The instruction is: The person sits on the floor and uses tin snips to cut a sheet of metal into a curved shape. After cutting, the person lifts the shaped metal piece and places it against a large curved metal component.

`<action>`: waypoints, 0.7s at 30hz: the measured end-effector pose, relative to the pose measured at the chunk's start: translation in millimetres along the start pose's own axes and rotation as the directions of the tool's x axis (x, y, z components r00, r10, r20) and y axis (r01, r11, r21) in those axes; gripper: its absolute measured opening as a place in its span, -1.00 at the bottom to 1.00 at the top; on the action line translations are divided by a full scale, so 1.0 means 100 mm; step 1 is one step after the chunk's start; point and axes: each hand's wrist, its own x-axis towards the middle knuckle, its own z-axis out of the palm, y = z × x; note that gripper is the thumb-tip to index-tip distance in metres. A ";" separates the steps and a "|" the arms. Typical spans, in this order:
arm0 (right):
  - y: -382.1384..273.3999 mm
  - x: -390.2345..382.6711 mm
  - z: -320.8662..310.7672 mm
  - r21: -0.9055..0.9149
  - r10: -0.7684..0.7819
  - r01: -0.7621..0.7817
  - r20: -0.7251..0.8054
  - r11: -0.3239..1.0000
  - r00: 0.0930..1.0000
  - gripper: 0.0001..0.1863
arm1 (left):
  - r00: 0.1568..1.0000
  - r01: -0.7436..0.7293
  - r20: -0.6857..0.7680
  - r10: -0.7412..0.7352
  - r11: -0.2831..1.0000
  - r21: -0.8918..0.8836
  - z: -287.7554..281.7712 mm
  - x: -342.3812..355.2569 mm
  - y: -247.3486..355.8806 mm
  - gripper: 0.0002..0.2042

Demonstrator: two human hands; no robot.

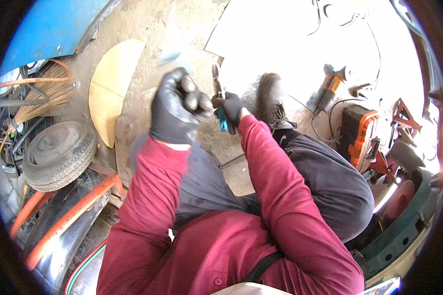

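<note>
My right hand (230,109), in a black glove, is closed around pliers with teal handles (222,121). Their metal jaws (216,73) point up and away from me. Just left of them, my left hand (178,105) is raised in a black glove, its fingers curled in toward the palm. What those fingers hold, if anything, is not visible. A pale blue and whitish smear (170,57) shows beyond the left hand, too blurred to name. Both hands are held above the floor, in front of my bent knees.
At the left are a tyre on a rim (59,152), a straw broom (47,93) and a curved cardboard piece (114,88). My shoe (270,98) is beyond the right hand. Farther right are an orange-and-black power tool (331,89), a tool case (358,135) and red metal stands (406,118).
</note>
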 end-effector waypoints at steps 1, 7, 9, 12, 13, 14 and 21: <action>0.07 0.14 -0.25 -0.170 -0.079 0.068 -0.060 0.983 0.995 -0.66 | 1.000 -0.005 0.013 0.005 1.000 0.023 -0.05 0.11 0.09 -0.65; -0.67 0.14 -1.72 -0.257 -0.333 0.276 -0.216 0.926 0.918 -0.54 | 0.985 -0.163 -0.021 0.174 0.954 0.253 -0.75 0.90 0.56 -0.70; -1.04 -0.29 -2.17 -0.150 -0.279 0.242 -0.318 0.959 0.906 -0.51 | 0.984 -0.123 -0.091 0.156 0.947 0.296 -1.03 1.19 0.57 -0.70; -1.52 -1.34 -2.65 -0.441 -0.361 0.146 -0.454 0.885 0.815 -0.60 | 0.971 -0.098 -0.170 0.167 0.930 0.355 -1.38 1.60 0.43 -0.69; -1.65 -1.68 -2.83 -0.551 -0.343 0.063 -0.423 0.832 0.838 -0.60 | 0.973 -0.087 -0.173 0.151 0.941 0.327 -1.57 1.74 0.43 -0.70; -1.66 -2.06 -2.97 -0.697 -0.460 0.075 -0.385 0.713 0.800 -0.55 | 0.978 -0.071 -0.167 0.124 0.953 0.294 -1.72 1.91 0.39 -0.70; -1.48 -4.48 -2.25 -0.727 -0.672 0.228 -0.402 0.647 0.622 -0.36 | 0.984 -0.084 -0.150 0.094 0.994 0.072 -2.23 2.15 0.08 -0.10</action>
